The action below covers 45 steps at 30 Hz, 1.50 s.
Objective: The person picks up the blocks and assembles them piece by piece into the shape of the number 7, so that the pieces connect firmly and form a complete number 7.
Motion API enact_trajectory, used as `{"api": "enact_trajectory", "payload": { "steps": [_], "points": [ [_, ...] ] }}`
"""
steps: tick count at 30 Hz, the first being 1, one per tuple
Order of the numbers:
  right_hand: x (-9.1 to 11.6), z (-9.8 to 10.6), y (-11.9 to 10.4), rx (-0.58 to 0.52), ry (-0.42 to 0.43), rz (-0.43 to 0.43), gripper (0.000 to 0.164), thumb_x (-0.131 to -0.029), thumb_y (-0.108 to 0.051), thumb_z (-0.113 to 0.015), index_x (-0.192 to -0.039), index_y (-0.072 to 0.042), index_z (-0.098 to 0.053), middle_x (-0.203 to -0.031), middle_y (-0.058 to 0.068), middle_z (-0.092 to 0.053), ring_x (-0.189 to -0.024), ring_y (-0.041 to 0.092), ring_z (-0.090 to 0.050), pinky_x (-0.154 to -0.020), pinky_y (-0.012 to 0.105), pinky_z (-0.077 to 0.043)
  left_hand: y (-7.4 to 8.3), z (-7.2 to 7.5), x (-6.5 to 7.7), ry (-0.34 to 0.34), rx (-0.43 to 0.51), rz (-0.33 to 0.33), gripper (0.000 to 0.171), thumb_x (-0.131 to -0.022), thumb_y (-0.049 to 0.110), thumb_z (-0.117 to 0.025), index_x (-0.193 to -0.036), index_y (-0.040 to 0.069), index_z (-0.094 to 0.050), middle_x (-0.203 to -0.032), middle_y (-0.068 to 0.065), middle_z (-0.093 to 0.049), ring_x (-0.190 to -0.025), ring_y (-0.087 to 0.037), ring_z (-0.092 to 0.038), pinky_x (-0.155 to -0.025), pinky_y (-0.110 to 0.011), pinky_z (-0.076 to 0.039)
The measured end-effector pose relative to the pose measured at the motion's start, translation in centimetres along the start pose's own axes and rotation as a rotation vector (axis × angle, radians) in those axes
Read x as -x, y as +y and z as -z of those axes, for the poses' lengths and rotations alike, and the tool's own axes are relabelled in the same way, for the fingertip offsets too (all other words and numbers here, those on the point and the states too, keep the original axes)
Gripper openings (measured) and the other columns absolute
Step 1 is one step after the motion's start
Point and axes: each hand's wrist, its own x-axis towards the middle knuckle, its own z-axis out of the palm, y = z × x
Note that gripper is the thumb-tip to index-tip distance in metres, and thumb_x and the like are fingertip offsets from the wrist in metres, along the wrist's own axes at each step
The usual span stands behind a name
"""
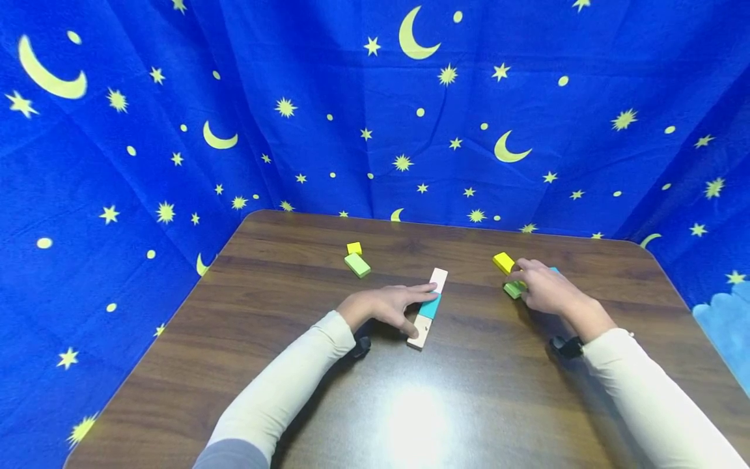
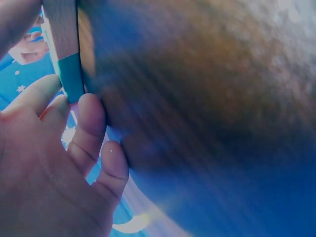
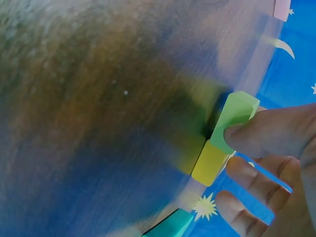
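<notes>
A line of three blocks lies end to end on the table: a pale pinkish block (image 1: pixel 439 280), a teal block (image 1: pixel 430 306) and a bare wooden block (image 1: pixel 420 331). My left hand (image 1: pixel 388 306) touches this line, its thumb at the wooden block and its extended fingers by the teal and pinkish ones. To the right, my right hand (image 1: pixel 547 286) has its thumb on a light green block (image 3: pixel 237 116), index finger behind it. A yellow block (image 3: pixel 208 163) adjoins the green one. Another teal block (image 3: pixel 170 224) is partly hidden behind the right hand in the head view.
Left of the line, a small yellow block (image 1: pixel 354 248) lies beside a light green block (image 1: pixel 357 264). One yellow block (image 1: pixel 502 262) is just beyond my right fingertips. A blue star-patterned curtain (image 1: pixel 328 130) hangs behind the brown wooden table (image 1: pixel 281 273).
</notes>
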Motion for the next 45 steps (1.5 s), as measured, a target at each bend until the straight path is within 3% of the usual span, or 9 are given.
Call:
{"api": "enact_trajectory", "payload": {
  "steps": [11,17,21,24,30,33,40,45],
  "points": [
    [-0.1,-0.3,0.1,0.017,0.017,0.005,0.037,-0.071,0.006,-0.07,-0.106,-0.006,-0.077,-0.092,0.007,-0.059,-0.088,0.03,-0.061,-0.074,0.047,-0.052,0.1,0.0,0.0,-0.002,-0.012,0.009,0.09,-0.085,0.03,-0.072,-0.159,0.023,-0.022,-0.169,0.011,-0.006,-0.156,-0.022,-0.016,-0.125,-0.041,-0.023],
    [-0.7,0.3,0.7,-0.046,0.0,-0.006,0.039,-0.072,0.008,-0.065,-0.107,-0.004,-0.076,-0.091,0.013,-0.06,-0.082,0.027,-0.058,-0.072,0.047,-0.051,0.1,0.0,0.0,-0.001,-0.002,0.026,0.091,-0.085,0.031,-0.074,-0.159,0.027,-0.022,-0.169,0.015,-0.005,-0.155,-0.019,-0.018,-0.125,-0.041,-0.025],
    [-1.6,0.7,1.4,-0.062,0.032,-0.032,0.035,-0.078,0.008,-0.06,-0.109,0.0,-0.073,-0.1,0.022,-0.062,-0.09,0.038,-0.061,-0.082,0.053,-0.051,0.1,0.1,0.1,0.003,-0.01,0.029,0.091,-0.084,0.032,-0.075,-0.159,0.027,-0.023,-0.168,0.015,-0.006,-0.155,-0.019,-0.018,-0.124,-0.04,-0.025],
    [-2.1,0.9,1.7,-0.089,-0.001,-0.046,0.038,-0.08,0.01,-0.056,-0.113,0.0,-0.071,-0.114,0.028,-0.061,-0.107,0.048,-0.06,-0.095,0.06,-0.048,0.1,0.1,0.1,0.004,-0.013,0.029,0.091,-0.084,0.033,-0.075,-0.159,0.027,-0.023,-0.169,0.015,-0.007,-0.155,-0.019,-0.018,-0.125,-0.041,-0.025],
    [-2.4,0.8,1.8,-0.107,-0.128,-0.07,0.05,-0.072,0.015,-0.059,-0.117,-0.003,-0.072,-0.122,0.031,-0.057,-0.11,0.047,-0.058,-0.094,0.059,-0.05,0.0,-0.1,-0.1,-0.005,-0.011,0.009,0.091,-0.085,0.034,-0.074,-0.159,0.026,-0.023,-0.169,0.014,-0.007,-0.155,-0.02,-0.018,-0.124,-0.04,-0.025],
    [-2.4,0.8,1.9,-0.091,-0.131,-0.083,0.05,-0.071,0.014,-0.063,-0.117,-0.003,-0.072,-0.118,0.03,-0.057,-0.106,0.044,-0.059,-0.089,0.057,-0.051,0.0,-0.2,0.0,-0.002,-0.007,0.008,0.091,-0.085,0.034,-0.075,-0.159,0.026,-0.023,-0.169,0.014,-0.007,-0.155,-0.02,-0.018,-0.124,-0.04,-0.025],
    [-2.3,0.3,2.8,-0.088,-0.128,-0.165,0.056,-0.072,0.017,-0.057,-0.123,-0.005,-0.069,-0.113,0.026,-0.055,-0.102,0.039,-0.058,-0.084,0.052,-0.053,-0.1,-0.2,0.0,0.001,0.001,0.008,0.09,-0.085,0.033,-0.074,-0.159,0.026,-0.023,-0.169,0.014,-0.007,-0.156,-0.02,-0.017,-0.125,-0.041,-0.025],
    [-2.2,0.0,3.4,-0.079,-0.102,-0.144,0.057,-0.071,0.017,-0.057,-0.123,-0.001,-0.068,-0.122,0.032,-0.053,-0.11,0.048,-0.057,-0.091,0.057,-0.052,0.0,-0.1,0.0,-0.001,0.002,0.009,0.091,-0.085,0.033,-0.075,-0.159,0.025,-0.023,-0.169,0.013,-0.007,-0.156,-0.02,-0.017,-0.125,-0.041,-0.025]
  ]
}}
